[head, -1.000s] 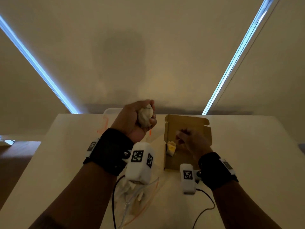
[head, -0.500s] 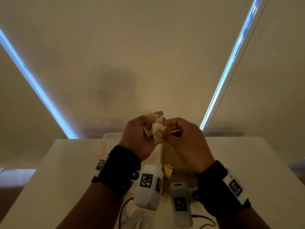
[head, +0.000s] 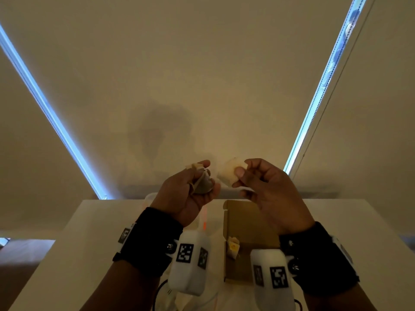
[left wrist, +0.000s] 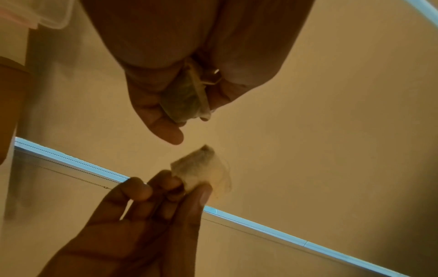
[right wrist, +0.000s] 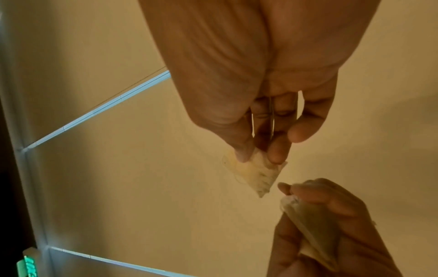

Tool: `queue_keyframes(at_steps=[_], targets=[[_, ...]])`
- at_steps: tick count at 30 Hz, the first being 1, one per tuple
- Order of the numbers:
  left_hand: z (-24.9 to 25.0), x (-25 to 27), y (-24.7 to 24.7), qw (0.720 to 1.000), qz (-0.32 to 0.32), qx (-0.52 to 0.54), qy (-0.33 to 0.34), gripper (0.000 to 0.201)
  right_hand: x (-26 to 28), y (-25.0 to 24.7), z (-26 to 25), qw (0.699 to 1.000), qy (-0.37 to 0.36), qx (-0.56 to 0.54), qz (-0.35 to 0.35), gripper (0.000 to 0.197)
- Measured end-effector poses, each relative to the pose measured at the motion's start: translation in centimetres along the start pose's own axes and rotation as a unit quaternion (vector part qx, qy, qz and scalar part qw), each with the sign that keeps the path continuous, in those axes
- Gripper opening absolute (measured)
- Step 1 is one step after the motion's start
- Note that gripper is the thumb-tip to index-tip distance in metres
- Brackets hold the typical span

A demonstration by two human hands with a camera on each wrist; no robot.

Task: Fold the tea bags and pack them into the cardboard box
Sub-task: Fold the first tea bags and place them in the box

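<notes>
Pretty dim room overall. There's a white desk (head: 78, 254) with a clear plastic bag (head: 197, 297) crumpled at its near edge, and a black cable (head: 157, 295) looping right beside it. A translucent plastic container (head: 150, 197) sits at the far edge, only partly visible. Behind the desk hangs a big beige roller blind (head: 202, 75), with thin strips of bluish daylight (head: 51, 115) leaking down both its sides.
</notes>
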State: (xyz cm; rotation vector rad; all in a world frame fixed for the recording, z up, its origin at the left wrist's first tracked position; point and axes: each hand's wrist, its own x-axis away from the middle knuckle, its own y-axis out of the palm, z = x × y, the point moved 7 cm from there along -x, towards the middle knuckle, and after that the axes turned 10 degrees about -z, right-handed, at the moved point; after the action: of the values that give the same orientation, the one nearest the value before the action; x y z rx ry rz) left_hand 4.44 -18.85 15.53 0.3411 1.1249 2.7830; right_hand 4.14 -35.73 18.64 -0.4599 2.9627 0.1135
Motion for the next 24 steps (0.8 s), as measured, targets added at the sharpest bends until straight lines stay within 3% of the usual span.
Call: queue_keyframes(at_steps=[7, 9, 11, 13, 16, 18, 20, 24], targets=[[0.6, -0.8, -1.6, 1.0, 0.008, 0.029, -0.001, 0.017, -0.5, -1.4, -1.1, 0.999, -0.029, -0.022, 0.033, 0.011], [1.0, -0.7, -1.5, 1.0, 0.0, -0.011, 0.016, 0.02, -0.7, -1.8, -1.1, 0.998, -0.028, 0.005, 0.047, 0.012], [2.1, -0.1, -0.7, 0.991, -0.007, -0.11, 0.074, 0.018, -0.9, -1.9, -1.0, 0.998, -0.023, 0.03, 0.055, 0.011], [3.5, 1.0, 0.9, 0.958, -0.025, -0.241, 0.151, 0.018, -1.0, -1.9, -0.9, 0.996, -0.019, 0.054, 0.061, 0.01], [4.6, 2.4, 4.2, 0.868, -0.069, -0.43, 0.237, 0.015, -1.3, -1.3, -1.2, 0.993, -0.023, 0.099, 0.058, 0.016], [4.5, 2.6, 5.4, 0.819, -0.078, -0.507, 0.259, 0.018, -1.4, -0.7, -1.5, 0.993, -0.024, 0.102, 0.048, 0.018], [4.2, 2.4, 5.5, 0.801, -0.078, -0.534, 0.26, 0.025, -1.3, -0.3, -1.9, 0.994, -0.026, 0.102, 0.042, 0.017], [4.0, 2.4, 5.2, 0.811, -0.07, -0.518, 0.262, 0.023, -0.7, 0.6, -2.7, 0.99, -0.042, 0.131, 0.015, 0.016]])
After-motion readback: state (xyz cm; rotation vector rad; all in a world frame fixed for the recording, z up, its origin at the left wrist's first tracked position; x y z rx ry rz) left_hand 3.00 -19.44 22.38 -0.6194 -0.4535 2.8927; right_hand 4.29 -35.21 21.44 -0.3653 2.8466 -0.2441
